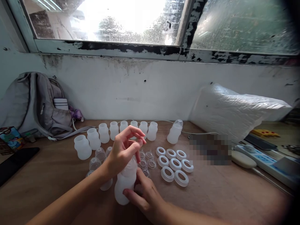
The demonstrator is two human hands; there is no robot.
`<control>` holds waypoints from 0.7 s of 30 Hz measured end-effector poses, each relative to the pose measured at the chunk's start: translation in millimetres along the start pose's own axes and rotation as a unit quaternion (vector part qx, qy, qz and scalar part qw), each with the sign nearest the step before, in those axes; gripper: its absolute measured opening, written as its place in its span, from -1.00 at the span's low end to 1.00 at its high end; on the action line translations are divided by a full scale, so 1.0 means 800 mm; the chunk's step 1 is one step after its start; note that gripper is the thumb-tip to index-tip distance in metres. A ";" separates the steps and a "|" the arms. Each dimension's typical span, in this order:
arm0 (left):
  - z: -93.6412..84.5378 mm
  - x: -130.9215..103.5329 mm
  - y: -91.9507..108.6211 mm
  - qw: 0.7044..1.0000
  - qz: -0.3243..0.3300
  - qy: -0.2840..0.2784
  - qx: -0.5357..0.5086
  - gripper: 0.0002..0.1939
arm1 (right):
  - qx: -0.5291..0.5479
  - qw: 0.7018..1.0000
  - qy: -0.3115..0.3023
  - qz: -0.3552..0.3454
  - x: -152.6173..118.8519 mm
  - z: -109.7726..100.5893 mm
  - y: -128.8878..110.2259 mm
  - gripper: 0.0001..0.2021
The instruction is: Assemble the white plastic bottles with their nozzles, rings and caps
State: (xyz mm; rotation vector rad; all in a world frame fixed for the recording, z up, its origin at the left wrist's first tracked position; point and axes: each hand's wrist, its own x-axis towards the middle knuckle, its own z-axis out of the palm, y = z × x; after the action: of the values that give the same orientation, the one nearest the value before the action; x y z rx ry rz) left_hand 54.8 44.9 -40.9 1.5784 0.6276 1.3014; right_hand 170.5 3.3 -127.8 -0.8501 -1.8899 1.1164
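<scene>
A frosted white baby bottle (125, 186) stands slightly tilted near the front of the table. Around its lower body my right hand (150, 195) is closed, thumb on the near side. My left hand (125, 148) is bent over the bottle's top, fingers curled and thumb close to them; the exact contact is partly hidden. Just behind my hands lie several clear nipples (152, 164). Several white ring collars (175, 164) are laid out to the right. Clear dome caps (95, 163) sit to the left, partly covered by my left forearm.
Open bottles (83, 147) form a curved row at the back, and one capped bottle (175, 132) stands right of it. A grey backpack (35, 103) and black phone (18, 162) are left. A plastic-wrapped package (234, 109), power strip (264, 165) and cables lie right.
</scene>
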 end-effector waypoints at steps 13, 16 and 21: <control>-0.007 -0.018 -0.024 0.987 0.084 -0.053 0.128 -0.89 | -0.133 0.989 0.030 -0.059 0.015 -0.007 0.005 -0.57; -0.009 -0.021 -0.025 0.984 0.084 -0.068 0.140 -0.85 | -0.138 0.988 0.035 -0.053 0.015 -0.007 0.007 -0.57; -0.009 -0.025 -0.027 0.977 0.083 -0.101 0.171 -0.74 | -0.138 0.988 0.051 -0.043 0.013 -0.006 0.013 -0.52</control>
State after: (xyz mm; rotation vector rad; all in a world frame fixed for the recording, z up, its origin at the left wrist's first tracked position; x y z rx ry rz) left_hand 45.6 39.1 -69.5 2.0547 0.6253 1.1747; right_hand 171.0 17.8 -133.1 -0.9471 -2.0034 0.7545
